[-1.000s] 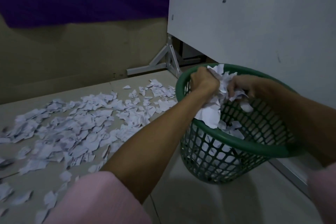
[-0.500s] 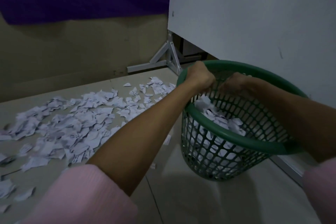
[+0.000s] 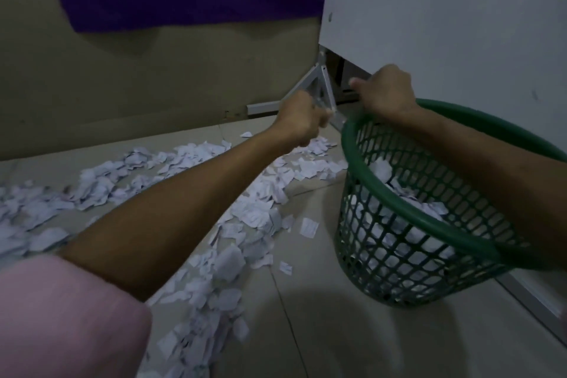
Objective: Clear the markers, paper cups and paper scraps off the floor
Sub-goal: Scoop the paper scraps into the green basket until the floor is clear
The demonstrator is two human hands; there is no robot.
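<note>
A wide band of paper scraps point(image 3: 129, 190) is lying across the floor point(image 3: 306, 331), running from the far left up to the foot of the basket point(image 3: 408, 242). The left hand point(image 3: 299, 120) is hanging above the scraps with fingers curled; whether it is holding anything cannot be told. The right hand point(image 3: 388, 90) is hovering over the far rim of the green basket, fingers loosely curled and apparently holding nothing. A second ago both hands were carrying a wad of scraps over the basket; that wad is now lying inside, and both hands are lifting away. One load is therefore delivered, and most scraps are remaining on the floor. No markers or cups are showing. No writing is legible.
</note>
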